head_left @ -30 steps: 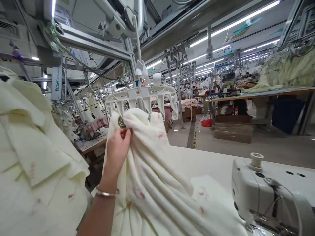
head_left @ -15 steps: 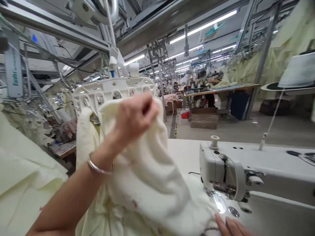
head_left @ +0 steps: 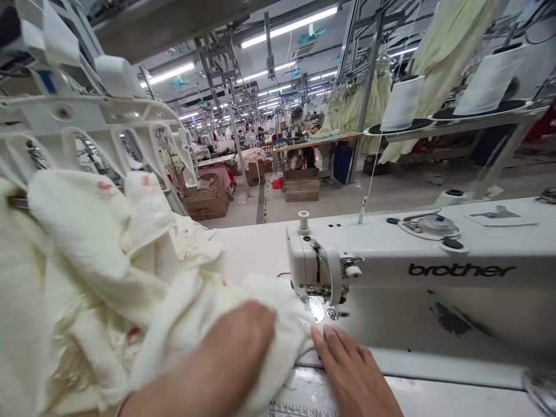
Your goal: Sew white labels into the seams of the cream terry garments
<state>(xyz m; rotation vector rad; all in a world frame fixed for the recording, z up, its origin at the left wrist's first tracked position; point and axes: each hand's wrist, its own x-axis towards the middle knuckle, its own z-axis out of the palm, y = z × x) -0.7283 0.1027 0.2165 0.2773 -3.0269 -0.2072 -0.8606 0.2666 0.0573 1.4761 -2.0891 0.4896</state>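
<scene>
Cream cloth with small reddish marks, a garment piece (head_left: pixel 82 231), hangs in folds from a white plastic hanger rack (head_left: pixel 87 119) and runs across to the sewing machine (head_left: pixel 373 289). My left hand (head_left: pixel 238 353), somewhat blurred, is closed on this cloth left of the needle area; its fingertips are hidden. Beside the cloth's right edge, my right hand (head_left: pixel 354 376) lies flat with its fingers stretched forward. Its fingertips touch the edge just in front of the lit presser foot area (head_left: pixel 317 310). Exactly how the cloth sits under the foot cannot be made out.
White thread cones (head_left: pixel 403 104) stand on a rack behind the machine, with a thread running down. A printed ruler scale (head_left: pixel 299 408) shows at the table's front. Beyond lie cardboard boxes (head_left: pixel 206 197), work tables and hanging cream garments (head_left: pixel 373 92).
My left hand has come down from near the hanger rack to beside the machine, bringing cloth lower. The view has turned right. My right hand stays by the needle area, more fully in sight.
</scene>
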